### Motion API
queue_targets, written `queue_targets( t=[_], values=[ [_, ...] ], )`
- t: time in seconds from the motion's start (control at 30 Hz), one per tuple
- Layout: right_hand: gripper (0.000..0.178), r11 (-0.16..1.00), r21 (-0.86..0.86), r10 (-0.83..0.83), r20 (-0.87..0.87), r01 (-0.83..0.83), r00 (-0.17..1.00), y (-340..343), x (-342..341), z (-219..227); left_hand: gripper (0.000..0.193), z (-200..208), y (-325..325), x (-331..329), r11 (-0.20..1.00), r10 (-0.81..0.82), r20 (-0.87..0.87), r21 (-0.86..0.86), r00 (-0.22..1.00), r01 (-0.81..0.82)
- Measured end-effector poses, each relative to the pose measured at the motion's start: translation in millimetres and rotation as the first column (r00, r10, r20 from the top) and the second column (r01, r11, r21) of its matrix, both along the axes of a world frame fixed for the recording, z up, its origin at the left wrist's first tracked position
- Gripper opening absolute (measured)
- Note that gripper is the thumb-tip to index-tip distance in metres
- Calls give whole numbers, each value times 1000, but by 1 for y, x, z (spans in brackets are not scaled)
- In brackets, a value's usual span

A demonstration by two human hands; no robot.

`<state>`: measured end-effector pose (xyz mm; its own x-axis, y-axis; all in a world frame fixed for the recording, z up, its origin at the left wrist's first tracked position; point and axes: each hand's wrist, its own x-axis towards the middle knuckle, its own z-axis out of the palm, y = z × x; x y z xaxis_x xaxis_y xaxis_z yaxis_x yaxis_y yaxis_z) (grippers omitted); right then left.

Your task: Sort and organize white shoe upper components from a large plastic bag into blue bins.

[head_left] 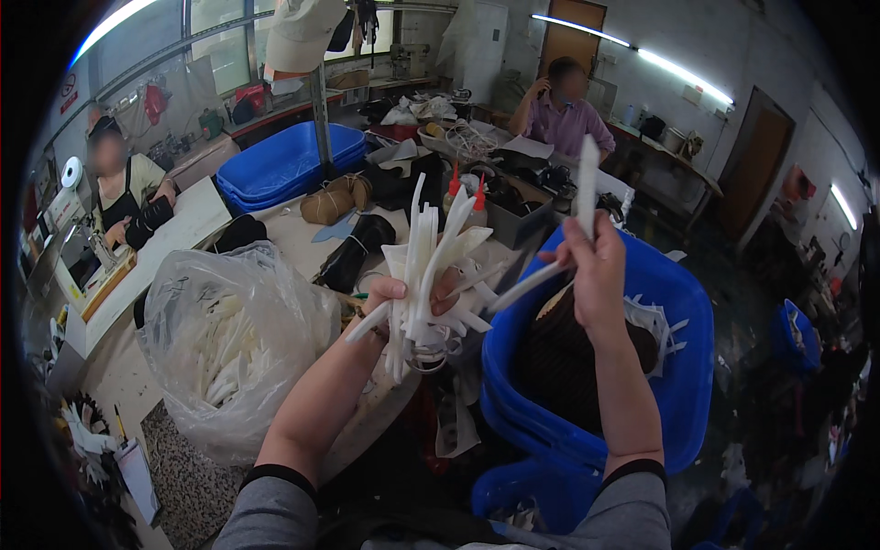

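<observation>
A thick bunch of white strips (423,266) is gripped in my left hand (385,298), its ends fanning up and outward over the table edge. My right hand (598,266), raised above a blue tub, pinches a single white strip (588,188); part of it stands up past the fingers and part slants down toward the bunch. What the strips are made of I cannot tell. To the left of my left forearm sits a clear plastic bag (240,348) filled with more such strips. Dark brown ribbed fabric (568,367) lies in the blue tub (689,367) below my right hand.
Red-tipped bottles (478,200), a black bundle (356,249) and a brown bundle (336,199) stand or lie on the table beyond. Farther back are stacked blue tubs (291,165) beside a metal post (321,119). One person (128,188) sits at left, another (564,119) at the back.
</observation>
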<state>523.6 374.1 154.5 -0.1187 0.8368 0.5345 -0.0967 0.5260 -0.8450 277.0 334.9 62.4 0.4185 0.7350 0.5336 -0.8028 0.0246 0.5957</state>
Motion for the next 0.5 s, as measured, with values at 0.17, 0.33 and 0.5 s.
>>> queue_targets(
  t=[0.17, 0.33, 0.5],
  values=[
    [15, 991, 9, 121, 415, -137, 902, 21, -24, 12, 97, 10, -2, 2, 945, -327, 167, 90, 930, 316],
    [24, 870, -245, 492, 470, -428, 732, 10, -42, 7, 102, 16, -5, 4, 981, -189, 11, 43, 982, 188],
    [22, 961, -139, 274, 557, -237, 784, 26, -9, 14, 107, 20, -4, 12, 989, -141, -163, 10, 977, 145]
  ],
)
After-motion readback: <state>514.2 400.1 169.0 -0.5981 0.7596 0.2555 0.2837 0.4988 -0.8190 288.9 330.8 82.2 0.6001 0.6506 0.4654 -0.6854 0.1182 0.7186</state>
